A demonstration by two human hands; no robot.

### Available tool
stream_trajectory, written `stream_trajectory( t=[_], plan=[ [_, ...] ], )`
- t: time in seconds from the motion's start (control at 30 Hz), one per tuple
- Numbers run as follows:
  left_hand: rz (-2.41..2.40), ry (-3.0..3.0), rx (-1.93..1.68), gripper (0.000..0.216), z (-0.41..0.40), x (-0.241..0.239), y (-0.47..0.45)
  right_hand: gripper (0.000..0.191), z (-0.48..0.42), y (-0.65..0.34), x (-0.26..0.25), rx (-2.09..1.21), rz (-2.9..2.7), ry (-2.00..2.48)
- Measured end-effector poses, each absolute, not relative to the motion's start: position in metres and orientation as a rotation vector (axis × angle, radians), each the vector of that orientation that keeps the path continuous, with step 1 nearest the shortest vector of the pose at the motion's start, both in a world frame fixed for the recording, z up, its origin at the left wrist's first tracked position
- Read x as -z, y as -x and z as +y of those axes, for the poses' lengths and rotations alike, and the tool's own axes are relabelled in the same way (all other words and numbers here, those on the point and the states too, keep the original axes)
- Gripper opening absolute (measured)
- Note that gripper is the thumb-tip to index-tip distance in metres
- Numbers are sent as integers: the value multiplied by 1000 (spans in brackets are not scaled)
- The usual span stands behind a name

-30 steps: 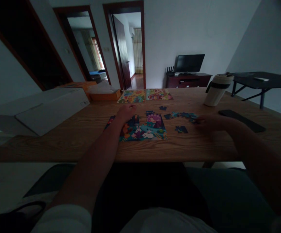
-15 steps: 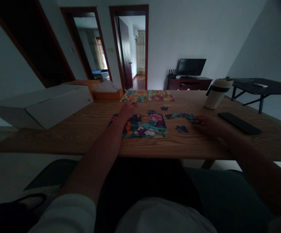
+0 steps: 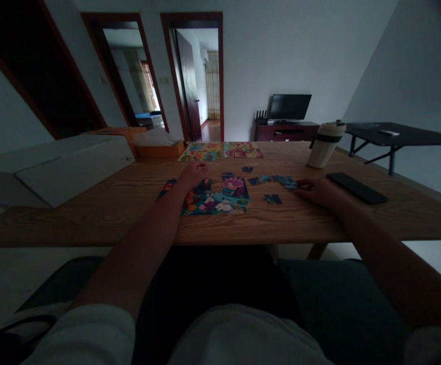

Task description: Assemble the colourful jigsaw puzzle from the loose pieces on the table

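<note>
A partly assembled jigsaw puzzle (image 3: 220,203) with white rabbits and a purple castle lies flat near the table's front edge. My left hand (image 3: 193,175) rests by its upper left part, fingers curled, with nothing visible in them. To the right, several loose puzzle pieces (image 3: 275,180) lie in a cluster. My right hand (image 3: 315,191) is at the right end of that cluster, its thumb and fingertips closed on a dark blue puzzle piece (image 3: 291,184). Other loose pieces (image 3: 272,199) lie between that hand and the puzzle. My left forearm covers part of the puzzle's left side.
Two bright puzzle pictures (image 3: 201,151) lie at the table's far edge. An orange box lid (image 3: 163,150) and a large white box (image 3: 75,170) stand on the left. On the right are a cream tumbler (image 3: 322,149) and a dark phone-like slab (image 3: 357,188).
The view has turned slightly to the right, so everything sits further left. Both hands stay in nearly the same places, with the right fingers shifting slightly at the loose pieces.
</note>
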State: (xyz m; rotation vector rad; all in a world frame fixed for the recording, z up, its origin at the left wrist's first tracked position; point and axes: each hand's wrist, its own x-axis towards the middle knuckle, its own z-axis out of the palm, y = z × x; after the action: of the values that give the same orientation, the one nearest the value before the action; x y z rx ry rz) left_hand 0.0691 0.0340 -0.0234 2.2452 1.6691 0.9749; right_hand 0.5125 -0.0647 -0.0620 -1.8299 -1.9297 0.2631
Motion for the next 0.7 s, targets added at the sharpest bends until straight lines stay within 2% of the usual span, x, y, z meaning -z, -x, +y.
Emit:
stream_trajectory(
  t=[0.17, 0.27, 0.43, 0.57, 0.7],
  plan=[
    [1662, -2207, -988, 36, 35, 27, -68, 29, -67, -504, 61, -272, -1931, 1765],
    [1628, -2222, -988, 36, 37, 29, -68, 27, -65, -501, 62, -272, -1895, 1726],
    [1571, -2239, -1009, 33, 37, 29, -70, 21, -60, -509, 64, -70, -1730, 1786],
    [1452, -2273, -985, 30, 34, 28, -77, 26, -66, -502, 52, 103, -1675, 1707],
    [1246, -2186, -870, 29, 26, 27, -94, 30, -64, -447, 22, 288, -1894, 1631]
  ],
)
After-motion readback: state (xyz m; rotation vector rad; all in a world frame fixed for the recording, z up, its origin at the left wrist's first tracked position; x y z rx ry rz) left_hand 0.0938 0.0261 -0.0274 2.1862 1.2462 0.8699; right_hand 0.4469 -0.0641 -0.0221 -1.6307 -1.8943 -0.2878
